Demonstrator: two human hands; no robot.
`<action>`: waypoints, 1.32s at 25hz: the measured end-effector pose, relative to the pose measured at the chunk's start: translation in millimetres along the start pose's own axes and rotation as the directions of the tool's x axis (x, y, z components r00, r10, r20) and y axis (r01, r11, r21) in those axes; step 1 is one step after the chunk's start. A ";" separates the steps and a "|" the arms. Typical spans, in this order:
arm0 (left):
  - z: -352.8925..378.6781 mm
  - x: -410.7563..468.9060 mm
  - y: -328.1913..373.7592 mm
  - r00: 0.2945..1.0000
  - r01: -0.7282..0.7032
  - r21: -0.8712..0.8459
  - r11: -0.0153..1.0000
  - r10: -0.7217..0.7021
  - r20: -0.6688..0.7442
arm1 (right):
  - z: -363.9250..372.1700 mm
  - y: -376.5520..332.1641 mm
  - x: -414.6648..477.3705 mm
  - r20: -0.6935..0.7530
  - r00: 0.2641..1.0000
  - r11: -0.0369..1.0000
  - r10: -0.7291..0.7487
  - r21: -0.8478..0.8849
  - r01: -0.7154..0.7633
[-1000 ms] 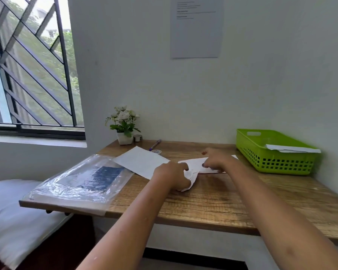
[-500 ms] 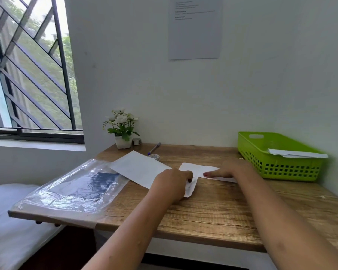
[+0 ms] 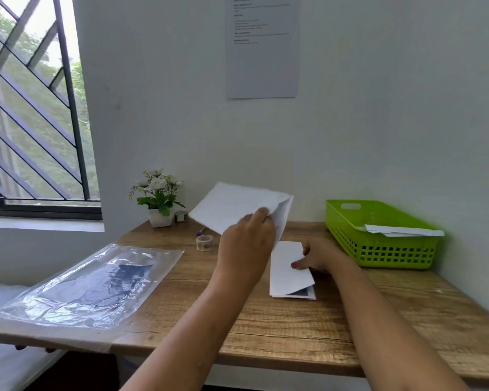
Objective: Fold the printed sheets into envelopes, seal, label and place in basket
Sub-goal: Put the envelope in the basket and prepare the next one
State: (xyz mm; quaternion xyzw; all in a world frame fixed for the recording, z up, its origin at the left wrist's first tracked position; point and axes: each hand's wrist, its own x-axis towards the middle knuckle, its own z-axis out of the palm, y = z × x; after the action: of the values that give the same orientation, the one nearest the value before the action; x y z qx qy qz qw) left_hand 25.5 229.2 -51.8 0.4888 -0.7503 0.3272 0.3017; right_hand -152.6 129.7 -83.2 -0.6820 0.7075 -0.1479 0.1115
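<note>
**Loose sheet lifted, folded one pinned**

The left hand [image 3: 246, 244] now pinches the white sheet [image 3: 232, 204] by its near edge and holds it in the air above the desk [image 3: 294, 328], where half a second ago it lay flat. The right hand [image 3: 321, 256] presses the folded sheet [image 3: 287, 277] flat, thumb laid on it and fingers loose. The green basket [image 3: 384, 249] stands just to the right and holds one envelope [image 3: 401, 230]. Probably the folded sheet goes into the lifted one next. Sealing and labelling are still to do.
</note>
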 end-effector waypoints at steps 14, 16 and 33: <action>116.5 40.3 -41.4 0.824 0.045 -0.077 0.996 0.007 0.567 | -3.7 5.4 4.8 -0.441 0.885 0.839 0.149 0.531 0.123; 125.4 42.4 -44.9 0.797 0.128 -0.179 0.975 0.007 0.604 | -6.6 5.3 6.9 -0.430 0.892 0.806 0.142 0.573 0.148; 141.3 29.1 -52.2 0.859 0.227 -0.175 0.958 -0.112 0.499 | -22.5 -29.9 -29.2 0.177 0.980 0.850 -0.087 0.526 -0.020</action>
State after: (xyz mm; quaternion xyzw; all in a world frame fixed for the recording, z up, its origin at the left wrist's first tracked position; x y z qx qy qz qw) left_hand 45.4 86.5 -104.4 0.5815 -0.7880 0.0783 0.1862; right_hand -131.5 159.4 -52.7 -0.6489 0.6138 -0.2702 0.3595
